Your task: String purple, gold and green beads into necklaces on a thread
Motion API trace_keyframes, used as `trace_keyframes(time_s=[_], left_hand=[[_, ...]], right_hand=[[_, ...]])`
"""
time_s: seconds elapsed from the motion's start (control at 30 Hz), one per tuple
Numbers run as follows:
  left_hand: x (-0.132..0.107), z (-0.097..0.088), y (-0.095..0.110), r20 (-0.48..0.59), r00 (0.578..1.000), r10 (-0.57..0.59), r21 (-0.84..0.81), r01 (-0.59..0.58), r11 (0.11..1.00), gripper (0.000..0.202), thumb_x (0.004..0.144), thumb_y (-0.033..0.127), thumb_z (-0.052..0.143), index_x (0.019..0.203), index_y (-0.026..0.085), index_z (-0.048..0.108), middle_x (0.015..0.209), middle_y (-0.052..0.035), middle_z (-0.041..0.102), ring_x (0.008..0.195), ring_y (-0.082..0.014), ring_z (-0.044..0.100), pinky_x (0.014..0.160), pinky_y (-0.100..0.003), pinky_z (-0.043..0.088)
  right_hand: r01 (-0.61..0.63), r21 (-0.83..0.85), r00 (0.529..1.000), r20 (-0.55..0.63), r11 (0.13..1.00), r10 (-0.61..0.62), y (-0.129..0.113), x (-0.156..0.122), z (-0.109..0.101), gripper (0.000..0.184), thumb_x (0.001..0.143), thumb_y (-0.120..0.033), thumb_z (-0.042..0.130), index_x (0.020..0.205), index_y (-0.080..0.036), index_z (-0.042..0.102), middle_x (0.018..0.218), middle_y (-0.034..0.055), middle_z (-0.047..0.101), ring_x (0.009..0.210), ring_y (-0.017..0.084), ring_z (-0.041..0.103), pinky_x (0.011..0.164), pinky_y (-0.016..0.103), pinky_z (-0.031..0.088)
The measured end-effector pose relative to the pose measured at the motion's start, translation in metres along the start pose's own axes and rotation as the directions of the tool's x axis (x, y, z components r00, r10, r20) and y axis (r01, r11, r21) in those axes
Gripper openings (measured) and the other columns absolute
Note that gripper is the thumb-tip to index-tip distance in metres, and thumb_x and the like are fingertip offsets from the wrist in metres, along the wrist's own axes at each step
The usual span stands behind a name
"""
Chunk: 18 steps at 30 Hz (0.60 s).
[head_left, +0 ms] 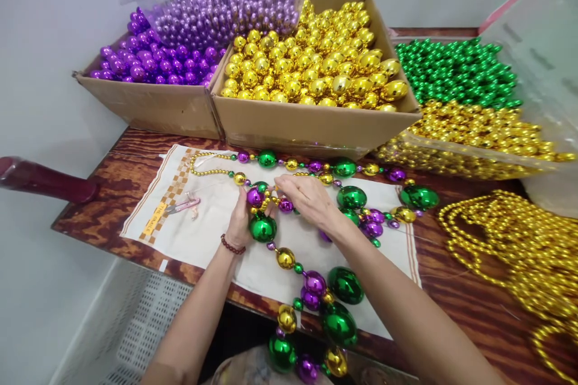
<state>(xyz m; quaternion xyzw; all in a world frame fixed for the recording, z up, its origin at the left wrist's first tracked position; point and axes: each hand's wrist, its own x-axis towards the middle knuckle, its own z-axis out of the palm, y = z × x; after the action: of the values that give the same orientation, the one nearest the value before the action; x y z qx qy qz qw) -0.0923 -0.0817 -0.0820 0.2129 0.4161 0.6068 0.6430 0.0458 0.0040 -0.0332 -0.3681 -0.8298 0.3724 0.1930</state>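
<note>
A bead necklace [263, 228] of shiny green, gold and purple balls lies across the white cloth and hangs over the table's front edge. My left hand [239, 222], with a dark beaded bracelet at the wrist, is closed around a cluster of its purple, green and small gold beads. Bent over that same cluster, my right hand [309, 198] has its fingertips pinched together beside the small gold beads. Whatever is between those fingertips is too small to make out. Left of my hands, a small pair of pink-handled thread snips [184, 204] rests on the cloth.
Behind the white cloth [212, 240] stand a cardboard box of purple beads [149, 93] and another of gold beads [311, 123]. Green beads [456, 69] and gold strands [533, 264] are on the right. A white perforated basket [144, 313] sits below the table's front left edge.
</note>
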Motion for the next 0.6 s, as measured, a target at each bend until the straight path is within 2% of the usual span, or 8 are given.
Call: trace_keyframes(time_s=[0.1, 0.3, 0.6], left_hand=[[0.0010, -0.0031, -0.0014, 0.007, 1.000, -0.002, 0.003, 0.002, 1.000, 0.075, 0.080, 0.085, 0.038, 0.090, 0.016, 0.065, 0.065, -0.0077, 0.061, 0.071, -0.0222, 0.062, 0.064, -0.033, 0.047], [0.0019, -0.0065, -0.0030, 0.014, 1.000, 0.006, 0.031, -0.006, 0.999, 0.074, 0.079, 0.085, 0.039, 0.087, 0.016, 0.065, 0.065, -0.0088, 0.062, 0.073, -0.0234, 0.063, 0.064, -0.035, 0.049], [0.0024, -0.0071, -0.0026, 0.002, 1.000, 0.012, 0.115, -0.012, 0.993, 0.076, 0.077, 0.088, 0.034, 0.081, 0.018, 0.063, 0.066, -0.0092, 0.062, 0.077, -0.0254, 0.064, 0.067, -0.037, 0.050]], right_hand=[[0.009, 0.033, 1.000, 0.011, 0.999, -0.009, 0.0020, -0.0013, -0.0010, 0.060, 0.097, -0.060, 0.025, 0.069, -0.019, 0.059, 0.061, 0.0006, 0.049, 0.059, 0.015, 0.042, 0.060, 0.027, 0.026], [0.014, 0.028, 0.999, 0.029, 1.000, -0.015, 0.0020, -0.0024, 0.0008, 0.058, 0.096, -0.059, 0.028, 0.068, -0.020, 0.060, 0.063, 0.0020, 0.053, 0.062, 0.016, 0.045, 0.063, 0.028, 0.027], [0.025, -0.070, 1.000, 0.019, 0.997, -0.024, -0.0002, 0.0006, 0.0016, 0.054, 0.098, -0.052, 0.028, 0.064, -0.019, 0.056, 0.062, 0.0024, 0.053, 0.059, 0.014, 0.043, 0.061, 0.029, 0.023]])
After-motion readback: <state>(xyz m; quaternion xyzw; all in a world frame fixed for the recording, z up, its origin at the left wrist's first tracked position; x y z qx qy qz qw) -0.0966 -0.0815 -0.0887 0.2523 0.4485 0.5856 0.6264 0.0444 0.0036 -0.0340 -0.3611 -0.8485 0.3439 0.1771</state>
